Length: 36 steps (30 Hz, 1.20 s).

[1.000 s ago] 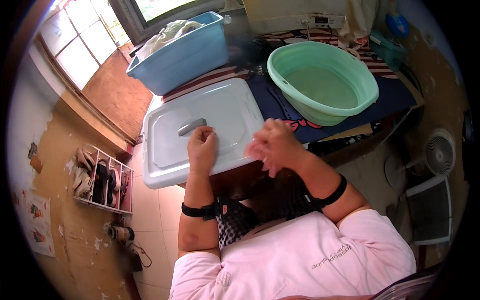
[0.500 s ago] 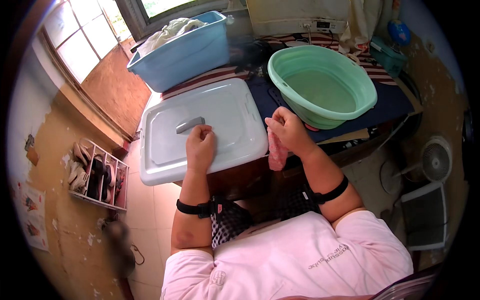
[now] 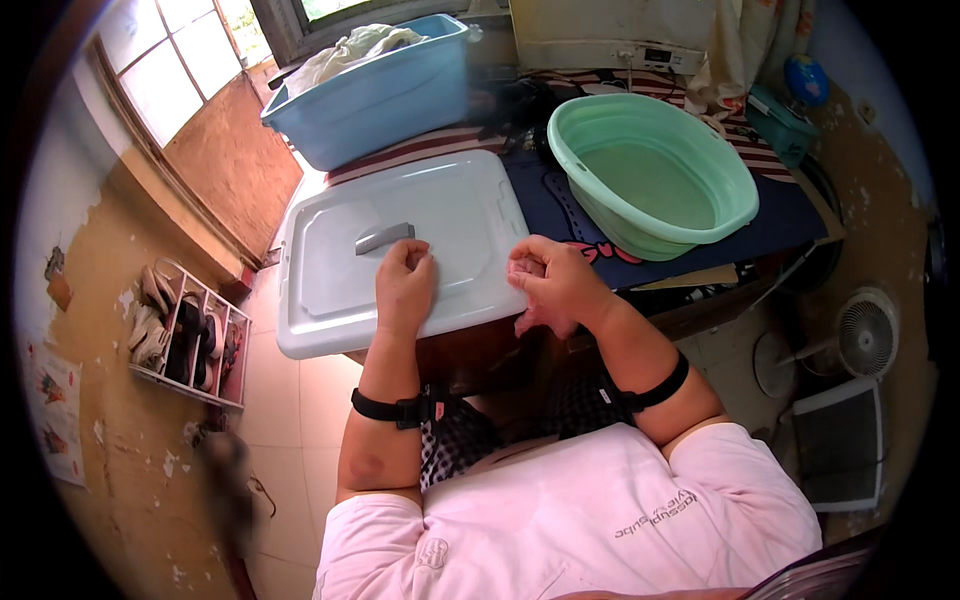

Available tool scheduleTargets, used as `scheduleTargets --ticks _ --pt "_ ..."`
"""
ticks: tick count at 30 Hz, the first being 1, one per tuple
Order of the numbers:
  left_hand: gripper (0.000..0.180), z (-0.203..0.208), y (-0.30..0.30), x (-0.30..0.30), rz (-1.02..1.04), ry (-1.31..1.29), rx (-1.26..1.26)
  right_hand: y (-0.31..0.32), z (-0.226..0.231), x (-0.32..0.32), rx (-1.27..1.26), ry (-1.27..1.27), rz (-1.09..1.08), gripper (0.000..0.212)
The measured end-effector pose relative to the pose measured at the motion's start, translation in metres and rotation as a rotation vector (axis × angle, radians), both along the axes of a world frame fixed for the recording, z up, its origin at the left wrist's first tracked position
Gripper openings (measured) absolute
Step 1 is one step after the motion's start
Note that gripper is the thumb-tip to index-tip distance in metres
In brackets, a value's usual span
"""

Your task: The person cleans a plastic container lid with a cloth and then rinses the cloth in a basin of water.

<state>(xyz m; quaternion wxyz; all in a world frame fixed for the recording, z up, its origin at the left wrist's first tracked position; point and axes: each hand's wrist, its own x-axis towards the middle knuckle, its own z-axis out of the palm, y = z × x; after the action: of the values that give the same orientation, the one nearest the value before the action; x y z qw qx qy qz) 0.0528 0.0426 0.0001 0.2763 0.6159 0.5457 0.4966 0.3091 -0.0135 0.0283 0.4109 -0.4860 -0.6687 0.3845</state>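
Pink cloth (image 3: 535, 318): is now bunching up inside the person's grasp, where half a second ago it was hanging down as one long strip; it is dangling a short tail just off the near right corner of the white lid (image 3: 450, 210).
Right hand (image 3: 560, 280): is closing its fingers around the cloth, staying beside that same corner of the lid.
Left hand (image 3: 404, 285): is resting over the near part of the lid with fingers curling in toward the thumb, as it was earlier; whether it is pinching anything, I cannot tell.
Cloth handling: is probably behaving as something light, limp and hard to break, perhaps slippery if damp; gathered edges or a corner are likely offering the surest hold.
Grey bar (image 3: 385, 238): is lying on the lid just beyond the left fingertips, looking smooth, narrow and stiff.
Lid surface: is showing glossy plastic, rounded corners and a raised rim.
Green basin (image 3: 600, 205): is standing beyond the lid's right side, its oval plastic wall flaring outward.
Blue tub (image 3: 390, 115): is standing behind the lid, holding crumpled pale fabric (image 3: 350, 62).
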Motion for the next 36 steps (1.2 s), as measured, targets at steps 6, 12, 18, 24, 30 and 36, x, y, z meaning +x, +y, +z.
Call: scheduleTargets --ticks 6,12,18,24,30,36 --pt "0.024 -0.006 0.004 -0.006 0.002 -0.029 -0.014 -0.002 0.004 0.005 0.167 -0.107 0.103 0.026" --pt "0.025 -0.001 -0.001 -0.002 0.009 -0.029 0.002 -0.011 0.038 0.016 0.125 -0.033 -0.168 0.015" --pt "0.023 0.0 0.0 0.0 -0.025 -0.084 0.002 -0.024 0.079 0.011 0.135 0.376 0.109 0.021" --pt "0.026 0.011 -0.003 -0.002 -0.084 -0.097 -0.035 -0.024 0.153 0.052 0.435 0.539 -0.059 0.03" --pt "0.03 0.091 -0.028 0.046 -0.188 0.119 0.357 -0.018 0.167 0.118 0.716 0.431 -0.192 0.025" --pt "0.031 0.134 -0.03 0.137 -0.474 0.054 0.5 -0.007 0.139 0.169 0.221 -0.304 -0.296 0.028"
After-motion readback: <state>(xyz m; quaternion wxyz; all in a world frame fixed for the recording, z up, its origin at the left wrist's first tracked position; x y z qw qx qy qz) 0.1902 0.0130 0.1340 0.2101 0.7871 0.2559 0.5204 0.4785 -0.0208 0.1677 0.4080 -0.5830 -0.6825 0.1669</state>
